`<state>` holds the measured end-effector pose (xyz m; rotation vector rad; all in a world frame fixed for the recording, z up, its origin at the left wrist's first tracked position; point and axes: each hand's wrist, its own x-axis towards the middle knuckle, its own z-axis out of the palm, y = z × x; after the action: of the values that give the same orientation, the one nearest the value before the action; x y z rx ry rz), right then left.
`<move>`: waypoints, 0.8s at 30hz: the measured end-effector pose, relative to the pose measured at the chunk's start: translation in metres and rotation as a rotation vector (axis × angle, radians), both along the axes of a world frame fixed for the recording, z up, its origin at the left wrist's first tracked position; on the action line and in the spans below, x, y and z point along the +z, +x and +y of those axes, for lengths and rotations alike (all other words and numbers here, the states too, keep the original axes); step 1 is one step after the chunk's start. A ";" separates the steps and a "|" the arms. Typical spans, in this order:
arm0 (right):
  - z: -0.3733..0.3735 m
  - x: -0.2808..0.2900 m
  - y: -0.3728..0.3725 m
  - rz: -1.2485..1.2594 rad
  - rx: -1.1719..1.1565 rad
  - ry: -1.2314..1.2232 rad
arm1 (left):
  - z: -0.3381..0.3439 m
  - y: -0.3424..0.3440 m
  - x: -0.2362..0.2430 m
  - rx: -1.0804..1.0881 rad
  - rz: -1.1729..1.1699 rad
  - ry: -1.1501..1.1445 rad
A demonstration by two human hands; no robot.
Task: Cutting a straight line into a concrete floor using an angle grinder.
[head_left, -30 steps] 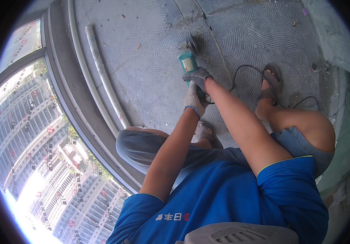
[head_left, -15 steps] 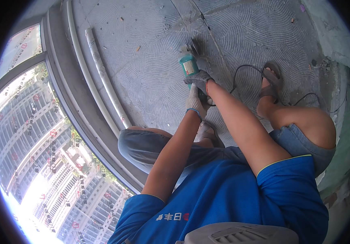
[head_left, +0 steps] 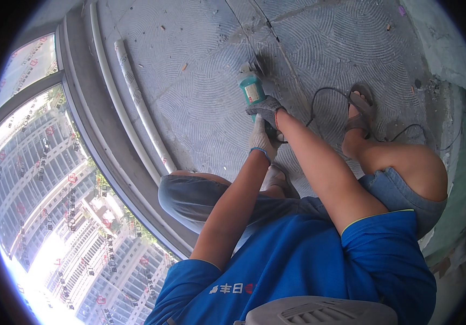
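Note:
I crouch over a grey combed floor. A green angle grinder lies low over the floor, its disc at a dark seam between slabs. My right hand, in a grey work glove, grips the grinder's body just behind the green housing. My left hand, in a paler glove, holds the rear handle right behind it. A black power cord loops from the tool across the floor toward my right foot.
My right foot in a sandal is planted beside the cord; my left foot is under me. A long white pipe lies along the window frame at left. A rough wall rises at right.
Both hands and the grinder keep the same grip and stay at the seam; only the view has shifted slightly.

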<state>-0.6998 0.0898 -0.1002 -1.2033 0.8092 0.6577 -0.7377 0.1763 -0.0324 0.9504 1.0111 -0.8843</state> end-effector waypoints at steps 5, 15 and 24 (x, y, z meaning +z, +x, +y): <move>-0.007 0.015 -0.004 0.005 -0.029 0.053 | -0.004 -0.007 0.005 0.041 -0.060 -0.048; -0.056 0.083 0.041 -0.258 0.025 -0.121 | -0.054 0.021 0.061 0.106 -0.244 -0.093; -0.191 0.226 0.062 -0.471 -0.079 -0.382 | -0.165 0.059 0.150 -0.080 -0.427 -0.418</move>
<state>-0.6378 -0.1009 0.1262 -1.5851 0.5899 0.1377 -0.6787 0.0116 0.1175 0.7779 0.4042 -0.8670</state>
